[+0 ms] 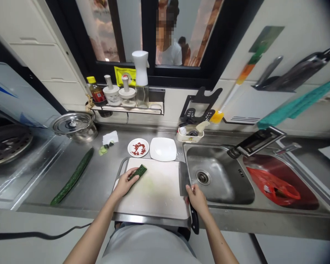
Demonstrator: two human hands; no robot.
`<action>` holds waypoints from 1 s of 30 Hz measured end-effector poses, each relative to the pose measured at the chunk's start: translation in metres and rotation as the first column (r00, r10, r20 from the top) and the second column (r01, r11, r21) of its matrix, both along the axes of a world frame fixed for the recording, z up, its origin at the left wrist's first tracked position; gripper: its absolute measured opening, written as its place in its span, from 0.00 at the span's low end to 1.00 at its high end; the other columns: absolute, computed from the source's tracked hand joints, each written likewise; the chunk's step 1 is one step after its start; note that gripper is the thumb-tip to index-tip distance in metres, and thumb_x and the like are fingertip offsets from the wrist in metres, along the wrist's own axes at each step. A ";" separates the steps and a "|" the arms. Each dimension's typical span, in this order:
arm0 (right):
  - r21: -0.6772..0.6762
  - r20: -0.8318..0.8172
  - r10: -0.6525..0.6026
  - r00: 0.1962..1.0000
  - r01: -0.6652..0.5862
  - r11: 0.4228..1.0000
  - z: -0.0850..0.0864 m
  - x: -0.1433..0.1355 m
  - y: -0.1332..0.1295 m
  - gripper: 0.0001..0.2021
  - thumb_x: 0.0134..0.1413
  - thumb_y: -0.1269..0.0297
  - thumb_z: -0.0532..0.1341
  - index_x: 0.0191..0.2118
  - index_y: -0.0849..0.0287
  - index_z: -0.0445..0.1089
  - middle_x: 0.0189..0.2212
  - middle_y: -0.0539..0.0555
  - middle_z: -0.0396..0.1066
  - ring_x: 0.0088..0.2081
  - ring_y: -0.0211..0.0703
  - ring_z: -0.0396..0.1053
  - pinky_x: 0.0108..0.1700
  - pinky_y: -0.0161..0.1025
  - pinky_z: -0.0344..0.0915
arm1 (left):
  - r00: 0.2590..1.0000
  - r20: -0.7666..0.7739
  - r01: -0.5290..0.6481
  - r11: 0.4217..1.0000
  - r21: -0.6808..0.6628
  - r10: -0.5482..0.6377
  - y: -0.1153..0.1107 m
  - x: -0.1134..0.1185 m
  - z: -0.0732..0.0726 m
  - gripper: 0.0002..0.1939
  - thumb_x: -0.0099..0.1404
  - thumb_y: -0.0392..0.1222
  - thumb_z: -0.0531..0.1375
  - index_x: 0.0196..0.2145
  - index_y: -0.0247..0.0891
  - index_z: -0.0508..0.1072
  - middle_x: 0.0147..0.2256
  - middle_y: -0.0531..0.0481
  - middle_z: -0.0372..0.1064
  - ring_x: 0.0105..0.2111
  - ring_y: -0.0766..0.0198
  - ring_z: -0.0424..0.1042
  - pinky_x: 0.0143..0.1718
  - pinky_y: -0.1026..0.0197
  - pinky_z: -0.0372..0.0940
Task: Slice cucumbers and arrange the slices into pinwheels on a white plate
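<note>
My left hand (125,183) is closed around a cut piece of cucumber (140,170), over the left side of the white cutting board (159,203). The piece's cut end points away to the right. At the board's right edge, my right hand (198,200) pinches a kitchen knife (184,178) near where blade meets handle. Its wide blade points away from me and its black handle hangs toward the counter's front edge. Behind the board stand a plate with small red pieces (139,147) and a bare white square plate (163,148).
A whole cucumber (73,179) lies on the left counter, near cucumber scraps (106,147) and a lidded steel pot (75,126). The sink (217,176) is right of the board, with a red plastic bag (274,187) in its second basin. A seasoning rack (126,108) hangs behind.
</note>
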State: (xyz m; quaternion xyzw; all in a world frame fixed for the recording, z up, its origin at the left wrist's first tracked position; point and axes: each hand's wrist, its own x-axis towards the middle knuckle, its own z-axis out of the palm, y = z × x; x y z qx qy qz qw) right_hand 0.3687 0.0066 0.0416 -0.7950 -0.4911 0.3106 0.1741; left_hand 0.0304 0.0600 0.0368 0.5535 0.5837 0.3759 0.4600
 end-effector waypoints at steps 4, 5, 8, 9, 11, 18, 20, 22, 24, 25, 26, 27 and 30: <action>0.030 0.001 -0.022 1.000 0.022 0.999 0.008 -0.008 0.003 0.15 0.59 0.51 0.46 0.35 0.55 0.61 0.24 0.51 0.69 0.30 0.44 0.68 0.32 0.35 0.60 | 0.969 -0.225 0.120 0.991 0.055 -0.104 -0.008 0.000 -0.007 0.23 0.60 0.52 0.59 0.51 0.42 0.73 0.50 0.45 0.72 0.50 0.53 0.70 0.53 0.52 0.62; 0.016 0.000 0.003 1.000 -0.003 1.000 0.011 -0.012 0.004 0.16 0.60 0.51 0.46 0.38 0.56 0.63 0.25 0.52 0.70 0.31 0.45 0.69 0.32 0.35 0.60 | 0.952 -0.275 0.154 0.986 0.060 -0.132 -0.010 0.000 -0.008 0.23 0.60 0.51 0.59 0.51 0.42 0.72 0.50 0.44 0.72 0.50 0.53 0.69 0.54 0.52 0.61; -0.030 -0.010 0.149 0.989 -0.150 0.988 0.023 -0.028 0.010 0.17 0.61 0.52 0.48 0.44 0.57 0.65 0.31 0.53 0.73 0.35 0.45 0.70 0.34 0.34 0.60 | 0.900 -0.395 0.228 0.972 0.065 -0.184 -0.016 0.003 -0.008 0.23 0.62 0.51 0.57 0.53 0.42 0.71 0.49 0.43 0.72 0.49 0.53 0.69 0.53 0.52 0.61; -0.043 -0.005 0.205 0.979 -0.205 0.978 0.028 -0.035 0.011 0.16 0.61 0.54 0.48 0.44 0.58 0.66 0.33 0.54 0.74 0.36 0.44 0.70 0.35 0.34 0.60 | 0.886 -0.423 0.239 0.969 0.066 -0.190 -0.018 0.005 -0.007 0.23 0.63 0.51 0.57 0.53 0.42 0.71 0.48 0.43 0.72 0.49 0.53 0.69 0.53 0.52 0.61; -0.083 0.045 0.306 0.951 -0.302 0.950 0.036 -0.048 0.014 0.15 0.63 0.57 0.48 0.45 0.58 0.67 0.37 0.55 0.74 0.38 0.44 0.70 0.37 0.34 0.59 | 0.861 -0.469 0.254 0.965 0.061 -0.196 -0.022 0.006 -0.005 0.23 0.63 0.50 0.56 0.54 0.42 0.70 0.46 0.43 0.72 0.48 0.53 0.69 0.52 0.52 0.61; -0.239 0.225 0.550 0.804 -0.501 0.832 0.047 -0.091 0.017 0.14 0.65 0.61 0.46 0.47 0.56 0.65 0.38 0.56 0.75 0.39 0.45 0.71 0.36 0.35 0.56 | 0.813 -0.555 0.264 0.961 0.084 -0.175 -0.025 0.006 -0.007 0.21 0.61 0.47 0.59 0.52 0.44 0.71 0.43 0.44 0.72 0.46 0.54 0.69 0.48 0.55 0.62; -0.229 0.252 0.584 0.772 -0.539 0.811 0.047 -0.098 0.017 0.14 0.66 0.62 0.45 0.47 0.56 0.64 0.37 0.56 0.75 0.38 0.45 0.72 0.36 0.35 0.56 | 0.821 -0.546 0.273 0.954 0.122 -0.165 -0.023 0.008 -0.010 0.21 0.61 0.48 0.59 0.52 0.44 0.71 0.44 0.44 0.71 0.46 0.55 0.69 0.48 0.56 0.63; -0.218 0.276 0.606 0.746 -0.565 0.796 0.047 -0.103 0.017 0.13 0.66 0.63 0.44 0.46 0.57 0.64 0.36 0.57 0.75 0.38 0.45 0.72 0.36 0.35 0.57 | 0.831 -0.528 0.300 0.941 0.158 -0.176 -0.020 0.010 -0.013 0.20 0.64 0.47 0.56 0.53 0.44 0.70 0.46 0.45 0.70 0.46 0.56 0.69 0.48 0.57 0.63; -0.215 0.301 0.621 0.723 -0.583 0.783 0.047 -0.106 0.016 0.13 0.66 0.63 0.44 0.46 0.57 0.63 0.35 0.57 0.75 0.38 0.46 0.73 0.36 0.36 0.58 | 0.838 -0.511 0.326 0.926 0.191 -0.190 -0.018 0.012 -0.017 0.19 0.66 0.45 0.54 0.54 0.45 0.69 0.46 0.45 0.69 0.46 0.58 0.69 0.48 0.57 0.63; -0.216 0.313 0.629 0.712 -0.591 0.777 0.047 -0.108 0.015 0.13 0.66 0.63 0.44 0.46 0.57 0.63 0.35 0.57 0.75 0.38 0.46 0.73 0.36 0.36 0.58 | 0.841 -0.505 0.334 0.920 0.206 -0.193 -0.017 0.013 -0.019 0.19 0.66 0.45 0.53 0.54 0.45 0.70 0.45 0.46 0.69 0.45 0.59 0.69 0.48 0.58 0.63; -0.218 0.325 0.636 0.700 -0.599 0.770 0.047 -0.109 0.015 0.13 0.66 0.64 0.45 0.47 0.58 0.63 0.34 0.57 0.75 0.38 0.46 0.73 0.36 0.36 0.58 | 0.845 -0.500 0.337 0.916 0.219 -0.191 -0.016 0.014 -0.022 0.19 0.66 0.44 0.53 0.53 0.46 0.70 0.44 0.46 0.70 0.44 0.59 0.69 0.48 0.58 0.63; -0.218 0.335 0.643 0.688 -0.607 0.764 0.046 -0.111 0.014 0.13 0.66 0.64 0.45 0.47 0.58 0.63 0.34 0.58 0.75 0.38 0.47 0.73 0.36 0.36 0.59 | 0.849 -0.496 0.333 0.914 0.232 -0.184 -0.016 0.014 -0.023 0.18 0.66 0.44 0.53 0.53 0.46 0.71 0.43 0.46 0.70 0.44 0.59 0.69 0.48 0.58 0.63; -0.221 0.351 0.664 0.660 -0.631 0.744 0.045 -0.115 0.012 0.14 0.66 0.64 0.44 0.49 0.59 0.62 0.34 0.59 0.74 0.38 0.48 0.73 0.37 0.37 0.60 | 0.854 -0.492 0.328 0.909 0.257 -0.170 -0.016 0.014 -0.028 0.18 0.66 0.43 0.54 0.53 0.46 0.71 0.43 0.46 0.70 0.43 0.59 0.69 0.47 0.58 0.64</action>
